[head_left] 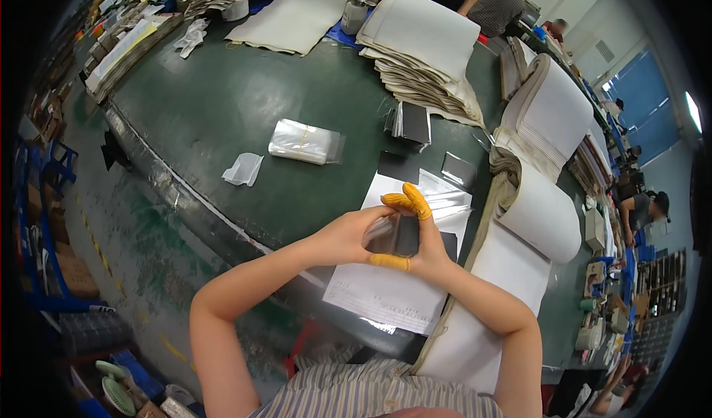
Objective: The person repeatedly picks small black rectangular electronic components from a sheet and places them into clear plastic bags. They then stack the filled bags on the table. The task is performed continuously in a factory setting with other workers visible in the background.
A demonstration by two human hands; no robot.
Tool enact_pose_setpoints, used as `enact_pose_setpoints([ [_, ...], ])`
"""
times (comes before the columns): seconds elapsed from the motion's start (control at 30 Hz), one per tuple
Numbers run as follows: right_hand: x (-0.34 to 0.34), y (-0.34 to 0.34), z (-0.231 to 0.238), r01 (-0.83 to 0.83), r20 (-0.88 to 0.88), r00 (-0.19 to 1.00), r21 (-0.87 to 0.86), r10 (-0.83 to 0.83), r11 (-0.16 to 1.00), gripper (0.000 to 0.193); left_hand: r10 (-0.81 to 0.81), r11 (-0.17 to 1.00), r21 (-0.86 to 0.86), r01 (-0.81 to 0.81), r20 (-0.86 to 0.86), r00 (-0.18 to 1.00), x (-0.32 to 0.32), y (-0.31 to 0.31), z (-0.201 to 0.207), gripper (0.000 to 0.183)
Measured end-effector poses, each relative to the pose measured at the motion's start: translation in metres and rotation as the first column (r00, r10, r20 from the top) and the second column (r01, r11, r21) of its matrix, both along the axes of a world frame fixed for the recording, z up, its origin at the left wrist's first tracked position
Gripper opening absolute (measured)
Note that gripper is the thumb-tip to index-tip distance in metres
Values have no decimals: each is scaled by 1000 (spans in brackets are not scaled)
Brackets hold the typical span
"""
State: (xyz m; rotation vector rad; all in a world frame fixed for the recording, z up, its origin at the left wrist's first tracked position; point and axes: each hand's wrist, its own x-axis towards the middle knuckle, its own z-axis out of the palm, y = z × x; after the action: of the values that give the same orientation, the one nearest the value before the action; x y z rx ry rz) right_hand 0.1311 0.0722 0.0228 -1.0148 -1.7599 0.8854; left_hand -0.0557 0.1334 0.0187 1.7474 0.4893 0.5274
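My left hand (pixel 352 234) and my right hand (pixel 428 247) meet above a printed white sheet, with yellow finger cots on some fingertips. Between them they grip a small flat piece, a clear glossy film with a dark rectangle (pixel 406 236) in or behind it; which of the two I cannot tell. Just beyond the hands lie loose clear plastic bags (pixel 449 199) over the printed sheet (pixel 386 292). A clear-wrapped dark flat piece (pixel 458 169) rests to their right. Farther off stands a stack of dark cards (pixel 410 123). A banded bundle of clear bags (pixel 302 142) lies to the left.
A crumpled translucent bag (pixel 243 169) lies on the green table (pixel 193 114). Thick stacks of large white sheets stand at the back (pixel 423 36) and along the right (pixel 538 203). Other people work beyond the table. Blue racks (pixel 55 232) stand at the far left.
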Motion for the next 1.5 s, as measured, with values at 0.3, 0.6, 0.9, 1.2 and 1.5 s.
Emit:
enact_pose_setpoints([
  [0.3,0,-6,13,31,128,991,92,-43,995,95,73,996,44,-76,62,995,-1,-8,6,66],
  [0.6,-6,6,2,-16,28,999,-40,18,999,122,65,994,92,-56,-89,994,7,-6,-3,62],
  [0.9,-7,2,2,-31,-96,995,-84,23,996,124,76,997,11,-76,-28,997,13,-10,-11,70],
  [1.2,-4,4,5,-39,-109,994,-99,28,994,123,95,993,-67,-100,-81,992,17,-11,1,70],
  [1.5,2,7,1,40,-84,996,16,-38,999,123,189,982,55,-182,-150,971,28,-8,2,57],
])
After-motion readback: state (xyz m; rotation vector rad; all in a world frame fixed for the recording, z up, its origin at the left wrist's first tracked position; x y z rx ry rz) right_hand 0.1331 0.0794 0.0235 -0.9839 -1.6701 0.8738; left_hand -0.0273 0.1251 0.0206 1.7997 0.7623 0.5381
